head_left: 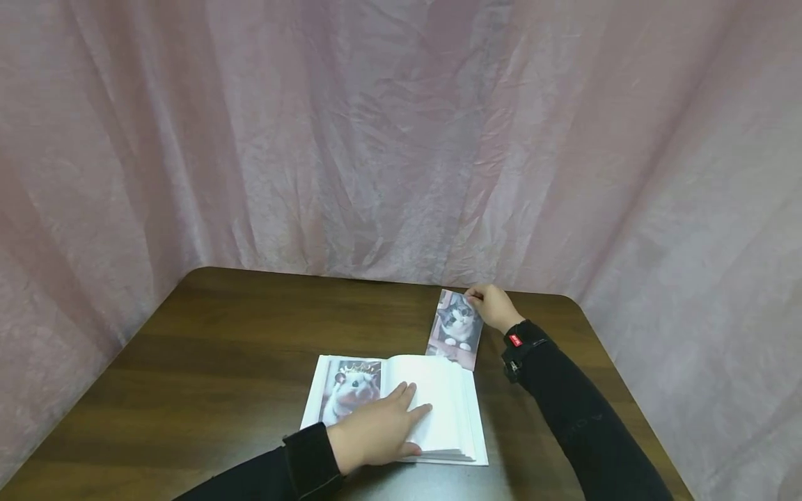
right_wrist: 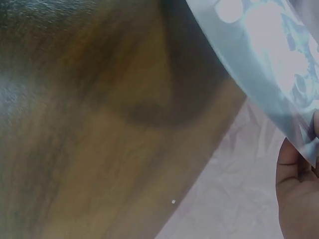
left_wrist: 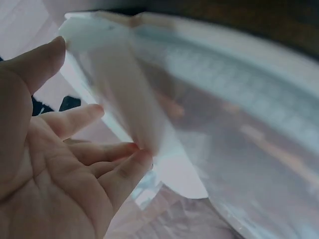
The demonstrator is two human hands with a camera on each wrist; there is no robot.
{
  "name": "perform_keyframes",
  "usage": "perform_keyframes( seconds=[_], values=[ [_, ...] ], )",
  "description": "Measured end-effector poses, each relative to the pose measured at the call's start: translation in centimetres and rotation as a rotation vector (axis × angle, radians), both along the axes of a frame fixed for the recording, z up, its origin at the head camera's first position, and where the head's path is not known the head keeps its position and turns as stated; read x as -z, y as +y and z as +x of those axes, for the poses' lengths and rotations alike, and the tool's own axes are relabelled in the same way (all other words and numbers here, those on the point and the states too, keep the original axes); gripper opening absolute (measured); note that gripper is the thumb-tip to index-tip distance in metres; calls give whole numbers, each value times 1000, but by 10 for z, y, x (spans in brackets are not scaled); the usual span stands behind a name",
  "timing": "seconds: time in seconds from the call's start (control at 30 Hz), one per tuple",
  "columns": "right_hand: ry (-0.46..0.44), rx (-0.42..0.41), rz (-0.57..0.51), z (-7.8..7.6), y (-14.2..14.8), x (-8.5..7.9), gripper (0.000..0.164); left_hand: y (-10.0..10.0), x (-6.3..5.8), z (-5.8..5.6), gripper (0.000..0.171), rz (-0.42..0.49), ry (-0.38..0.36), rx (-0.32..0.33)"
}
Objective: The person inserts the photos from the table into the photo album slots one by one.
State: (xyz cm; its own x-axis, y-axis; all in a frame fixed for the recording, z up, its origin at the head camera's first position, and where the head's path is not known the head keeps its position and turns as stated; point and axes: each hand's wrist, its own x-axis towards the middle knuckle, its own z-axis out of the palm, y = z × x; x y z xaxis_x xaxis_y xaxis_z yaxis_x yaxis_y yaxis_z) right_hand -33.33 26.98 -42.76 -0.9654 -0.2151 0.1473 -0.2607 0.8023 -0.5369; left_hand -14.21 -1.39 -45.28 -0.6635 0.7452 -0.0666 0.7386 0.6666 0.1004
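Observation:
An album (head_left: pixel 435 400) lies open near the table's front, a picture of a crowned white animal (head_left: pixel 352 390) on its left page and a blank white page at right. My left hand (head_left: pixel 374 428) rests across the middle of the album, fingers extended over the right page. In the left wrist view, the fingertips of the left hand (left_wrist: pixel 65 159) touch a page edge. My right hand (head_left: pixel 493 307) pinches the upper right corner of a cat photo card (head_left: pixel 456 327). That card's lower end overlaps the album's top right edge. The right wrist view shows the card (right_wrist: pixel 264 64) curving slightly.
The brown wooden table (head_left: pixel 188 376) has rounded far corners. Pink curtains (head_left: pixel 376 139) hang behind it and along both sides.

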Motion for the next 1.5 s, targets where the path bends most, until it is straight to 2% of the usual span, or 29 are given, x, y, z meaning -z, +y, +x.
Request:
perform_keyframes(
  seconds=[0.27, 0.43, 0.6, 0.87, 1.1, 1.5],
  values=[
    [37, -14, -50, -3, -3, -20, 14, -1, 8, 0, 67, -12, 45, -7],
    [30, -4, -95, -4, -9, -27, 16, 0, 9, 1, 65, -3, 59, -10],
    [63, 16, -173, -7, -19, -31, 16, 0, 10, 2, 65, 6, 76, -13],
    [100, 48, -276, -11, -36, -23, 18, 1, 10, 3, 64, 12, 84, -15],
    [93, 55, -349, -13, -48, -14, 16, 3, 12, 4, 64, 11, 96, -19],
    [9, 48, -329, -6, -53, -8, 18, 5, 12, 5, 64, 10, 94, -23]
  ],
)
